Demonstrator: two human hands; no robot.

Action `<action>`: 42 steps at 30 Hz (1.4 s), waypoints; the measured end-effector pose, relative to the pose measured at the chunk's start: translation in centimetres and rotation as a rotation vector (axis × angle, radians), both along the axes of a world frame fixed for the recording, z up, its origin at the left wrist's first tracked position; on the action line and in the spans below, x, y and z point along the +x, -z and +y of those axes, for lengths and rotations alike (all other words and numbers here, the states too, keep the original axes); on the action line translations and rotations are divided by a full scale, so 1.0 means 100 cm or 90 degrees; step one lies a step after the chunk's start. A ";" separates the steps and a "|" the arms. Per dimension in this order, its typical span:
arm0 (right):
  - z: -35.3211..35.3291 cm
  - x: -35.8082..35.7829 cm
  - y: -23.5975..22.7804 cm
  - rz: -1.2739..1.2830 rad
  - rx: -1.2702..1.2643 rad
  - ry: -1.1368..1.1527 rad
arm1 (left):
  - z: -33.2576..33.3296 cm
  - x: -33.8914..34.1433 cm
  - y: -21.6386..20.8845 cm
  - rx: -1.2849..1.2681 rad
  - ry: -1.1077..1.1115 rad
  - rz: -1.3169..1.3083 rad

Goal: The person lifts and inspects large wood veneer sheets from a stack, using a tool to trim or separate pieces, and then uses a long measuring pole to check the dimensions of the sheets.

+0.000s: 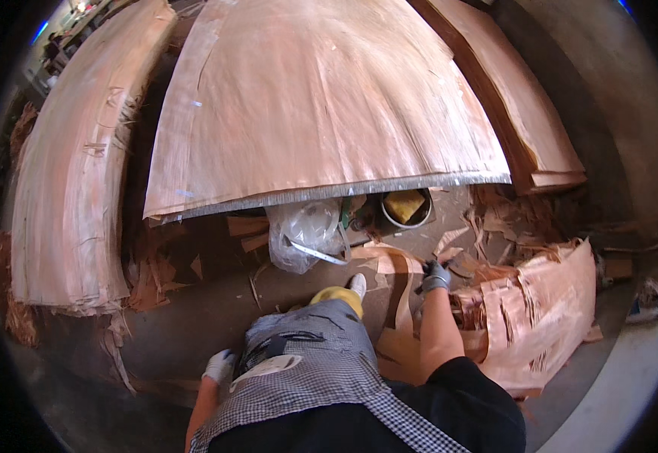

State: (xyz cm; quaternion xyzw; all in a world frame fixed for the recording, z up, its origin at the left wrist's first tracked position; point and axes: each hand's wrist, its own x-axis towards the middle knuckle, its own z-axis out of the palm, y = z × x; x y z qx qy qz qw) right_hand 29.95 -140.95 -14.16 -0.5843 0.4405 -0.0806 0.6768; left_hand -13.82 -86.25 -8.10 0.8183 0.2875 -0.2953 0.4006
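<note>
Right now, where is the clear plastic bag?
In the head view, the clear plastic bag is slightly left of centre, by the near edge of the large middle sheet stack and left of the round bucket.

The middle wood stack (pixel 314 98) is brightly lit, glaring palest at its front right corner. Below it, the floor (pixel 185 332) lies dim. The pile (pixel 80 174) left of it bows with lens distortion; corners are black.
</note>
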 end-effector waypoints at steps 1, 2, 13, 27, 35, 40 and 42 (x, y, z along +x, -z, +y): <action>0.032 -0.015 0.000 0.010 0.032 -0.019 | 0.021 -0.019 0.003 0.064 0.010 -0.011; 0.069 -0.029 -0.003 0.044 0.059 -0.055 | 0.041 -0.040 0.002 0.098 -0.027 0.068; 0.514 -0.118 -0.113 -0.047 -0.039 -1.066 | 0.155 -0.059 -0.014 0.063 -0.330 -0.204; 0.968 -0.169 -0.180 -0.411 -0.376 -1.522 | 0.457 -0.134 -0.056 0.099 -0.596 -0.137; 1.139 -0.236 -0.196 -0.519 -0.479 -1.642 | 0.680 -0.230 -0.099 0.299 -0.753 -0.207; 1.180 -0.291 -0.196 -0.443 -0.507 -1.519 | 0.936 -0.289 -0.141 0.726 -0.668 -0.197; 1.188 -0.324 -0.193 -0.290 -0.572 -1.503 | 1.028 -0.311 -0.147 0.826 -0.650 -0.101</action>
